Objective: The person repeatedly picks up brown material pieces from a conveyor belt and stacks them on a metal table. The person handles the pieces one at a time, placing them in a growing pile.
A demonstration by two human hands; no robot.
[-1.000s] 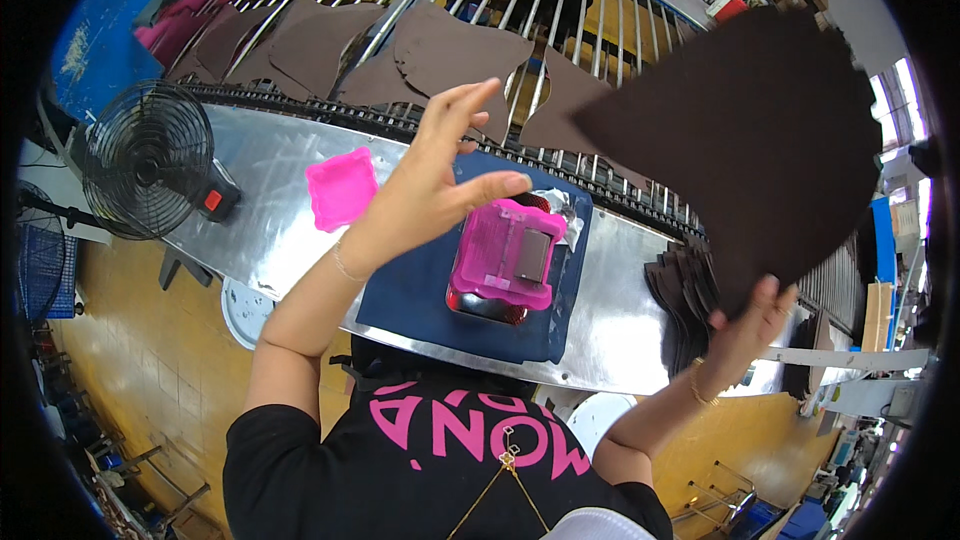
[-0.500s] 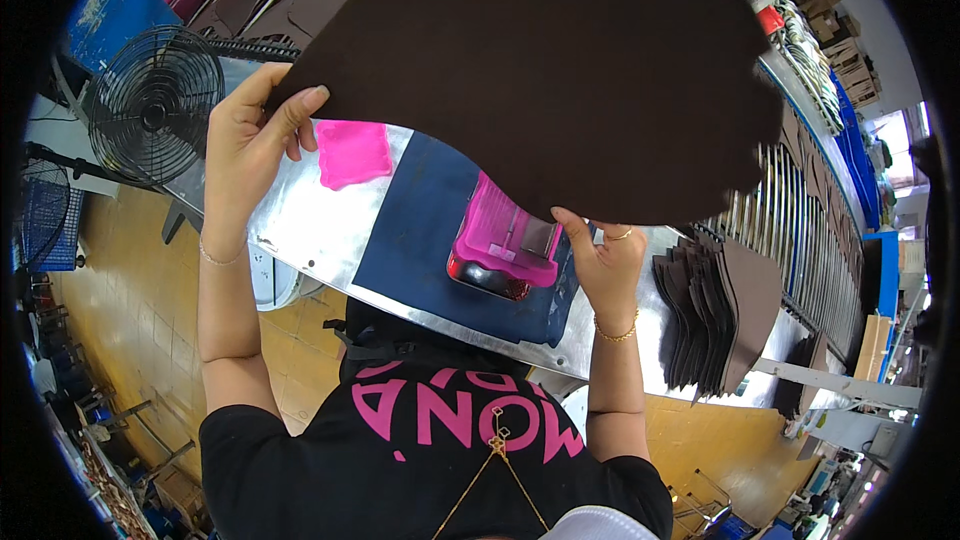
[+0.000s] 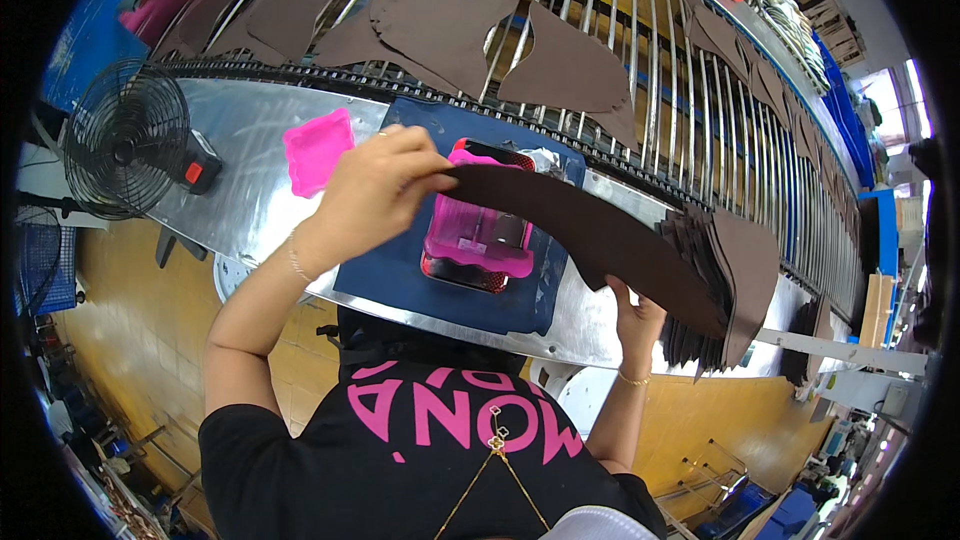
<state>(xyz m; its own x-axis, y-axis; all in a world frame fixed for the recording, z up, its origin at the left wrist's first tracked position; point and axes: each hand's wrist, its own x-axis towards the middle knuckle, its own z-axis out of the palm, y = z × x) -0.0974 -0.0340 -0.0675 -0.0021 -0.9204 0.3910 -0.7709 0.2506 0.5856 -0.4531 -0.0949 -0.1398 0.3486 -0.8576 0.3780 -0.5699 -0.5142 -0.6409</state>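
A dark brown cut sheet (image 3: 570, 210) is stretched between my hands, curved and seen partly edge-on. My left hand (image 3: 385, 185) pinches its narrow left end above the bench. Lower right, my right hand (image 3: 635, 325) grips the near edge, thumb on top and most fingers hidden. Under the sheet stands a pink tray-like holder (image 3: 455, 245) with a metallic part inside, its base black and red. It rests on a dark blue mat (image 3: 375, 285). The sheet's right end overlaps a stack of similar brown pieces (image 3: 750, 270). A pink wavy-edged square (image 3: 318, 150) lies left of the mat.
Beyond the metal bench (image 3: 245, 130) runs a rack of parallel metal rods (image 3: 655, 70), with several brown pieces (image 3: 440, 20) lying on it. A black wire fan (image 3: 125, 145) and a black-and-red block (image 3: 200, 165) stand at the left end.
The sheet has come down and swung toward the right-hand stack, uncovering the rods behind. My left hand has moved right across the mat; my right hand is slightly lower and further right.
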